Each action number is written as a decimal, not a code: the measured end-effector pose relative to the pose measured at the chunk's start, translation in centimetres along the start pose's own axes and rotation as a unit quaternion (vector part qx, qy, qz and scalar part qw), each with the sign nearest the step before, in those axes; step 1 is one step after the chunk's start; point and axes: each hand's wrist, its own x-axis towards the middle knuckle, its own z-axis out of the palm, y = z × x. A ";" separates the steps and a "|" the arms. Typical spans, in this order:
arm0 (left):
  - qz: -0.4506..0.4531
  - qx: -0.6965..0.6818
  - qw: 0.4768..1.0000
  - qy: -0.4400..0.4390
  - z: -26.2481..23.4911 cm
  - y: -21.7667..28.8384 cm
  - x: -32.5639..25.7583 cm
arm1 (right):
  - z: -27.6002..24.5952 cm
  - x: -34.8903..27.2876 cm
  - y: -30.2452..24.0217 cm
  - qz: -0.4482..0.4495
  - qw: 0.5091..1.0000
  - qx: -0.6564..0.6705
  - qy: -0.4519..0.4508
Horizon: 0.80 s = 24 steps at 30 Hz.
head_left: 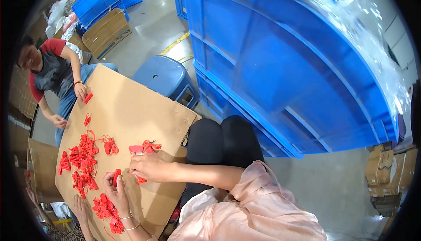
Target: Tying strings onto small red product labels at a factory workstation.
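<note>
My left hand [116, 189], with bracelets at the wrist, is raised over the cardboard tabletop [131, 105]. Its fingers are closed around a small red rolled piece [117, 177]. To the right, my right hand [150, 167] is low over the cardboard with its fingers curled down; what they grip is hidden. A red piece [140, 180] shows beneath it. A small group of red corded pieces [150, 146] lies just beyond that hand. Another red heap [104, 207] is beside my left wrist, and a larger red pile [84, 157] spreads over the left side.
Across the table a seated person [55, 70] has one hand by a red piece [88, 98]. Another person's hand [80, 210] rests at the near left edge. A blue stool [164, 76] stands beyond the table; large blue crates [280, 65] rise on the right.
</note>
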 end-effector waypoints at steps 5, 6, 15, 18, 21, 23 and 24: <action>-0.010 -0.026 1.000 0.003 0.7 0.9 0.0 | -0.5 -0.1 -0.3 0.013 1.000 -0.008 -0.016; -0.009 -0.023 1.000 -0.003 0.6 0.7 0.0 | -0.5 0.0 -0.3 0.012 1.000 -0.008 -0.017; -0.016 -0.032 0.999 -0.017 0.6 1.0 0.2 | -0.6 0.1 0.1 0.018 1.000 -0.006 0.012; -0.010 -0.033 0.999 -0.015 0.4 1.5 0.0 | -0.6 0.0 0.0 0.008 1.000 -0.003 0.002; -0.016 -0.059 0.998 0.000 0.3 2.7 -0.5 | -0.5 0.2 -0.2 0.001 1.000 0.011 0.016; -0.054 -0.081 0.995 -0.024 0.2 3.0 -0.7 | -0.4 0.5 0.1 0.002 0.999 0.009 0.037; -0.055 -0.082 0.995 -0.006 0.3 3.0 -0.8 | -0.7 0.6 -0.1 -0.007 1.000 0.015 0.024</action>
